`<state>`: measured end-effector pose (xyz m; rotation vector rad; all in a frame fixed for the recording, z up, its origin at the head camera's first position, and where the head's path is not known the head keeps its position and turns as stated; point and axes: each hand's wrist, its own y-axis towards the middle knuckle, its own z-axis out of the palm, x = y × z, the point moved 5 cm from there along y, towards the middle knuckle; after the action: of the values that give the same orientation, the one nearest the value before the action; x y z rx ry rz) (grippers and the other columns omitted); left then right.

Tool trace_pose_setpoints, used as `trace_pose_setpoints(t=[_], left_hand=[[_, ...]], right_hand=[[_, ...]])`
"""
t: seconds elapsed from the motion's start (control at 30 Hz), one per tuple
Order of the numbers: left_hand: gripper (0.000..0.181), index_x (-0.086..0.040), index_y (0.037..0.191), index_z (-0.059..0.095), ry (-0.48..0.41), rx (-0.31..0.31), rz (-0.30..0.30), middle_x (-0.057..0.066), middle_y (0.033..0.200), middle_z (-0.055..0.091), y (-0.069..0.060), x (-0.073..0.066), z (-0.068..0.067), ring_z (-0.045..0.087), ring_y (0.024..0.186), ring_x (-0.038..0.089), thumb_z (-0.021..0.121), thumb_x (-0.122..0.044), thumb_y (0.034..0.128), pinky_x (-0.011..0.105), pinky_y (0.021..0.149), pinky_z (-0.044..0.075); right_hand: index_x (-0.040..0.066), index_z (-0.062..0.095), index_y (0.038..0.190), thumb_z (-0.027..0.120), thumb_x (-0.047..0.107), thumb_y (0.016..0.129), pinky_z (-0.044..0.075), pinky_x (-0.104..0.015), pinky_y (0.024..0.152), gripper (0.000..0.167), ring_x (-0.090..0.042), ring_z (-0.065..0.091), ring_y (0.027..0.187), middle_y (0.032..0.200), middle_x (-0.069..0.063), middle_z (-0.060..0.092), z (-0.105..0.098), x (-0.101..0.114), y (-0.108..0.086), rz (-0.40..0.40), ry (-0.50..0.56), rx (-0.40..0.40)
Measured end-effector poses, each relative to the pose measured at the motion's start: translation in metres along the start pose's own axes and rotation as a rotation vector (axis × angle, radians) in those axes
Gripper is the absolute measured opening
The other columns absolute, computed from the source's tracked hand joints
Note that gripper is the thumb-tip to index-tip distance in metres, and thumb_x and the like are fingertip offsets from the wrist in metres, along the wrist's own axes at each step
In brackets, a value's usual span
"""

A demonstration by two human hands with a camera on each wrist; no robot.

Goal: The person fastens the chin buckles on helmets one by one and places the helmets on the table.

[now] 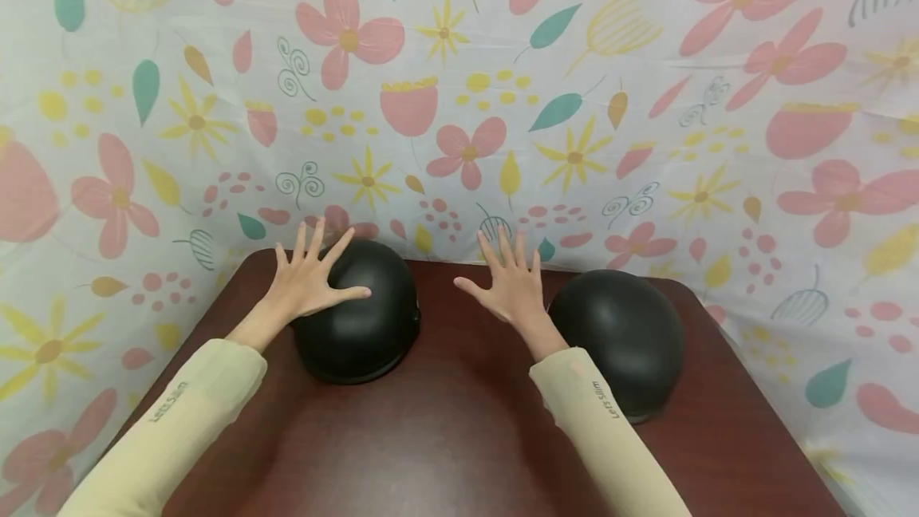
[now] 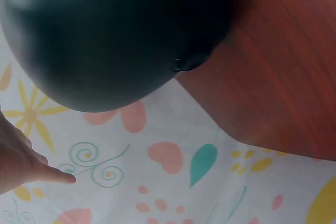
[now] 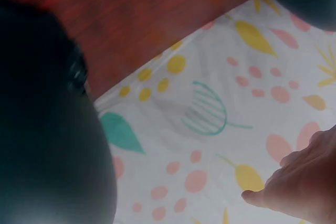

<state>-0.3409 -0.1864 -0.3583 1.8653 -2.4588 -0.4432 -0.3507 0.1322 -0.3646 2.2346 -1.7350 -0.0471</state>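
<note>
Two smooth black domes that look like helmets sit on a dark red-brown table. My left hand is held out with its fingers spread, in front of the left black helmet in the head view. It holds nothing. In the left wrist view that helmet shows a small dark fitting at its lower edge. With fingers also spread, my right hand stands left of the right black helmet, whose near side is partly hidden by the sleeve. Nothing is in this hand either.
The wood-grain table has rounded far corners. A white curtain printed with flowers and leaves hangs behind it and along both sides. The two helmets stand apart, with table surface between them.
</note>
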Motion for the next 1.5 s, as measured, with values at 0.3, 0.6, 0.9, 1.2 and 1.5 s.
trace_pose_setpoints(t=[0.3,0.6,0.9,1.2,1.5], left_hand=[[0.11,-0.035,0.157,-0.005,-0.106,0.066,-0.06,0.028,0.162,-0.006,-0.017,0.027,0.015,-0.001,0.147,0.055,0.059,-0.077,0.0775,0.082,0.103,0.005],[0.109,-0.028,0.156,-0.015,-0.426,0.148,-0.139,0.028,0.159,-0.019,-0.028,0.056,0.035,-0.01,0.145,0.057,0.061,-0.063,0.0857,0.08,0.104,0.001],[0.098,-0.016,0.155,-0.018,-0.784,0.227,-0.227,0.03,0.16,-0.01,-0.041,0.074,0.068,0.0,0.147,0.054,0.051,-0.052,0.0959,0.075,0.108,0.014],[0.093,-0.016,0.154,-0.023,-0.938,0.307,-0.266,0.024,0.162,-0.015,-0.047,0.079,0.089,0.002,0.147,0.053,0.043,-0.052,0.0991,0.07,0.112,0.014],[0.094,-0.022,0.152,-0.027,-0.968,0.314,-0.261,0.02,0.161,-0.022,-0.048,0.079,0.09,-0.007,0.148,0.05,0.044,-0.053,0.0986,0.071,0.113,0.008]], right_hand=[[0.035,0.003,0.158,0.045,0.073,0.088,0.006,-0.065,0.119,0.089,-0.034,-0.003,0.154,0.167,-0.004,0.008,0.027,0.033,0.002,0.001,0.129,0.06],[0.046,-0.001,0.154,0.043,0.073,0.09,0.007,-0.063,0.12,0.083,-0.033,-0.002,0.154,0.166,0.004,0.005,0.055,0.066,0.003,-0.002,0.306,0.166],[0.041,0.007,0.156,0.049,0.072,0.087,0.015,-0.068,0.115,0.086,-0.037,0.006,0.153,0.167,-0.001,0.007,0.082,0.096,0.001,-0.004,0.499,0.219],[0.044,0.001,0.155,0.059,0.069,0.084,0.023,-0.071,0.11,0.096,-0.039,0.015,0.151,0.167,0.001,0.0,0.095,0.11,-0.001,0.035,0.699,0.267],[0.043,0.001,0.156,0.063,0.061,0.085,0.021,-0.073,0.11,0.096,-0.041,0.011,0.151,0.167,-0.004,-0.004,0.1,0.112,-0.002,0.02,0.838,0.264]])
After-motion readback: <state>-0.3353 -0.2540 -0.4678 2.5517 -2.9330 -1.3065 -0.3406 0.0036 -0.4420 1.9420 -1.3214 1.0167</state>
